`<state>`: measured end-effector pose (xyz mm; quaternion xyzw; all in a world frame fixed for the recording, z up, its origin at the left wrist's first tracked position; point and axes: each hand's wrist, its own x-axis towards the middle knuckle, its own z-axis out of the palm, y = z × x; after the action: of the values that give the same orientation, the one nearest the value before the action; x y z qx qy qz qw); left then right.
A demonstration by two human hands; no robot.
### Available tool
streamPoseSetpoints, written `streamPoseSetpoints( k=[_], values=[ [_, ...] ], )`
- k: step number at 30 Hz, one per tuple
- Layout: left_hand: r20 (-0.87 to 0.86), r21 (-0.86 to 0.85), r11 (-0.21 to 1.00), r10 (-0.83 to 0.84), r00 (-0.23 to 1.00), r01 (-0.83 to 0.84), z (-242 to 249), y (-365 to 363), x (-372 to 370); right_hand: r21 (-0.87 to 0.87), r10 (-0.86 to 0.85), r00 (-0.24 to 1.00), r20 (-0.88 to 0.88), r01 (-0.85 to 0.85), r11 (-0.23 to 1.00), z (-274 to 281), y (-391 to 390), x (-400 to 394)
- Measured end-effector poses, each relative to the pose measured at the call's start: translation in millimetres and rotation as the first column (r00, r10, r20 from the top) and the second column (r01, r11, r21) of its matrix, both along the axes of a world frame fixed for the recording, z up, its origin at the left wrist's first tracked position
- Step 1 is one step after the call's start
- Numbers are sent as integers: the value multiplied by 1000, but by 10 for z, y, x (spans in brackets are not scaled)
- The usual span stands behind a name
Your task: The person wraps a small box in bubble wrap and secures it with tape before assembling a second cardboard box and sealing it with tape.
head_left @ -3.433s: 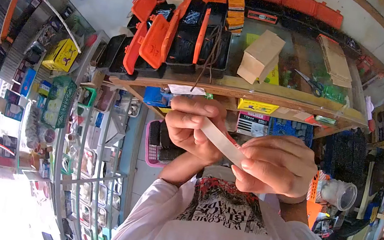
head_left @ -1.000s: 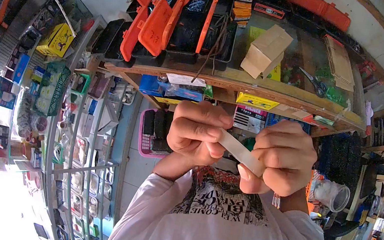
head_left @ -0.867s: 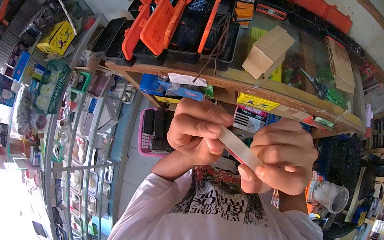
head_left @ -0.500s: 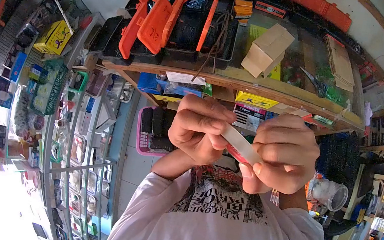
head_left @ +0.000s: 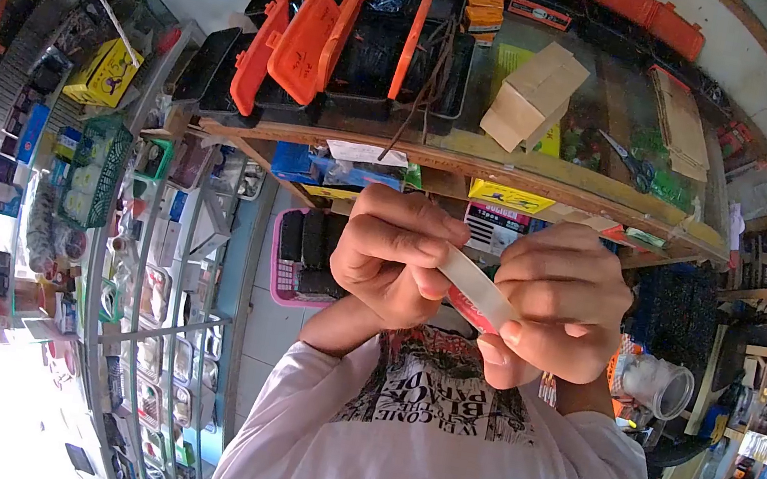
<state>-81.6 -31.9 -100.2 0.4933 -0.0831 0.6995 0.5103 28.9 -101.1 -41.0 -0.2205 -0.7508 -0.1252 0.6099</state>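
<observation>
Between my two hands, in front of my chest, is a narrow roll of tape, whitish on its outer edge with red and pale lettering inside its ring. My left hand pinches the upper left end of the roll between thumb and fingers. At the lower right, my right hand has its fingers curled and its thumb pressed near the roll's edge. The roll is tilted, and its ends are partly hidden by my fingers. Whether a loose tape end is pulled up cannot be made out.
Ahead is a glass-topped counter with open orange-lidded black boxes, a cardboard box and scissors. A pink basket stands below left. Shelves of goods line the left; a clear jar is at right.
Both hands have shifted very slightly left with the tape roll. The roll has turned a little, so more of its red inner side and lettering shows. Both grips stay closed.
</observation>
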Motion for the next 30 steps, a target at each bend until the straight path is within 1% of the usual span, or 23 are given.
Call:
streamPoseSetpoints(
  k=[3, 5, 9, 11, 14, 17, 18, 20, 21, 23, 26, 27, 30],
  values=[
    [-5, -7, 1000, -30, 1000, 30, 23, -25, -1, -30, -10, 1000, 21, 10, 999, 21, -54, 28],
    [-5, 9, 1000, -18, 1000, 18, 33, -28, 13, -67, -15, 999, 29, 17, 998, 23, -96, 45],
    [-34, 40, 999, -13, 999, 14, 16, -6, 31, -55, -25, 998, 63, 28, 998, 19, -115, 86],
    [-41, 16, 1000, -24, 999, 25, 11, -29, 27, -45, -25, 996, 87, 29, 999, 10, -124, 109],
    [-35, 18, 999, -36, 999, 37, 9, -33, 48, -55, 21, 999, 41, -18, 998, -40, -107, 89],
    [8, -4, 999, -50, 999, 50, 5, -33, 93, -13, 15, 997, -70, -16, 1000, -56, -64, 20],
    [28, -14, 998, -57, 998, 57, 8, -29, 110, -6, 34, 997, -74, -35, 999, -54, -42, 17],
    [16, -62, 994, -89, 996, 90, 7, -56, 108, 4, 71, 994, -81, -71, 997, -51, -14, 31],
    [9, -87, 991, -102, 995, 103, 11, -66, 105, -92, 37, 998, -58, -42, 995, -22, -48, 38],
    [6, -162, 969, -187, 982, 186, 81, -72, 115, -273, -12, 1000, -2, 11, 962, 62, -140, 34],
    [21, -282, 914, -300, 954, 293, 168, -65, 125, -314, 22, 982, -186, -81, 946, -89, -119, -68],
    [18, -315, 891, -339, 940, 328, 192, -52, 116, -336, 83, 973, -213, -153, 929, -139, -107, -59],
    [53, -349, 838, -430, 901, 420, 236, -20, 116, -393, -5, 998, -67, -22, 919, -86, -152, -61]
  ],
)
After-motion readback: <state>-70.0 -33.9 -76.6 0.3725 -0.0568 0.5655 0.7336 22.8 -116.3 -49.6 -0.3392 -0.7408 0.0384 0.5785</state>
